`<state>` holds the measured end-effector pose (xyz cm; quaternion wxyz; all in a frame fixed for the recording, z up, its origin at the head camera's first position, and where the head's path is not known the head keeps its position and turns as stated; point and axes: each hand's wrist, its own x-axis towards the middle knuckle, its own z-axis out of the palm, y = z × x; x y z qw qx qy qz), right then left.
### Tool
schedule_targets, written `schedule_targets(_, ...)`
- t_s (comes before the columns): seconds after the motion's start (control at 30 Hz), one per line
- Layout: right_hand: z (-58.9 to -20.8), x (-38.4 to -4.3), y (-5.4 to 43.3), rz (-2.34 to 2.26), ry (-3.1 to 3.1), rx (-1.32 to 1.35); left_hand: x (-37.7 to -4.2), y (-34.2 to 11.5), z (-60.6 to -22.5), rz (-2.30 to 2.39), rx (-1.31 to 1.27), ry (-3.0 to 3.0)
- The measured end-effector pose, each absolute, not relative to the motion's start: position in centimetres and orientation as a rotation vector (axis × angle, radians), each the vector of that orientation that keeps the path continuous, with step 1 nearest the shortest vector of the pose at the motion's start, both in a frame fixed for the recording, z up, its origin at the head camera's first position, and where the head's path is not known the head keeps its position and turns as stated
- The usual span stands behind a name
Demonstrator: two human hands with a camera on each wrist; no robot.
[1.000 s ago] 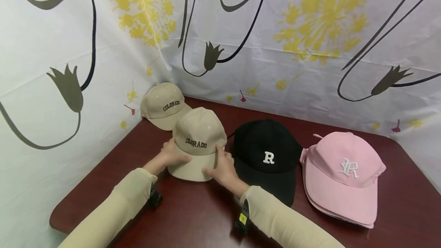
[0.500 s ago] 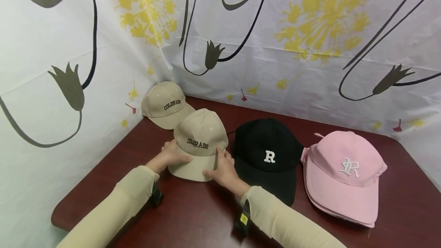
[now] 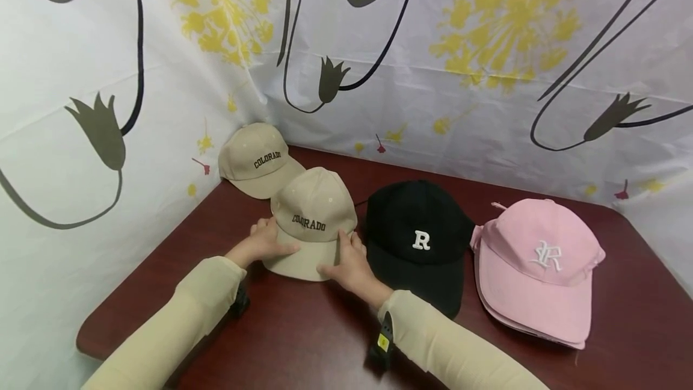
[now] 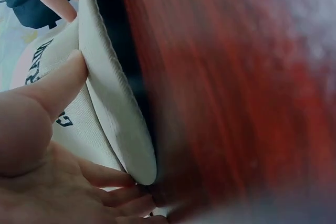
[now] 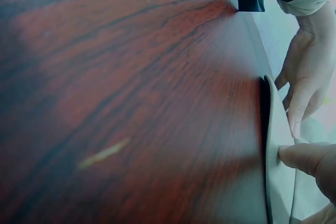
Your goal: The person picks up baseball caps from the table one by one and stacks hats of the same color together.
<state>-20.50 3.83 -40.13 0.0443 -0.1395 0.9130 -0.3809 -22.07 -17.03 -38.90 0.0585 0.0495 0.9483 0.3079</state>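
Observation:
A beige baseball cap (image 3: 314,200) lettered COLORADO sits on the dark red table, brim toward me. My left hand (image 3: 263,242) holds its left side, thumb on the brim and fingers at the edge. On the opposite side my right hand (image 3: 353,265) grips the cap where crown meets brim, its thumb also on top. The left wrist view shows the brim (image 4: 118,103) close up, with the left fingers (image 4: 113,179) at its corner. In the right wrist view the right thumb (image 5: 302,157) presses the brim; the other fingers are mostly out of sight.
Another beige COLORADO cap (image 3: 257,158) sits behind, at the back left corner. Just right of my right hand is a black cap (image 3: 419,221) with a white R. Further right lie stacked pink caps (image 3: 541,245). A patterned cloth (image 3: 406,107) hangs behind the table (image 3: 281,330).
The head view has tilted slightly, so everything sits a little higher in it. Both hands keep the same hold on the beige cap, which has barely moved.

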Motion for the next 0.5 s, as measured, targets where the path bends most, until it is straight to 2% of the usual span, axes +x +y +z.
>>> schedule_targets(0.23, -38.8, -21.3, 4.3, -1.241, 2.763, -0.492, -22.5, -17.8, -38.1, 0.95, 0.207, 2.857)
schedule_targets(0.5, -35.3, -22.2, 5.6, -1.403, 2.742, -0.545, -22.7, -19.4, -36.2, 1.07, 0.052, 2.669)
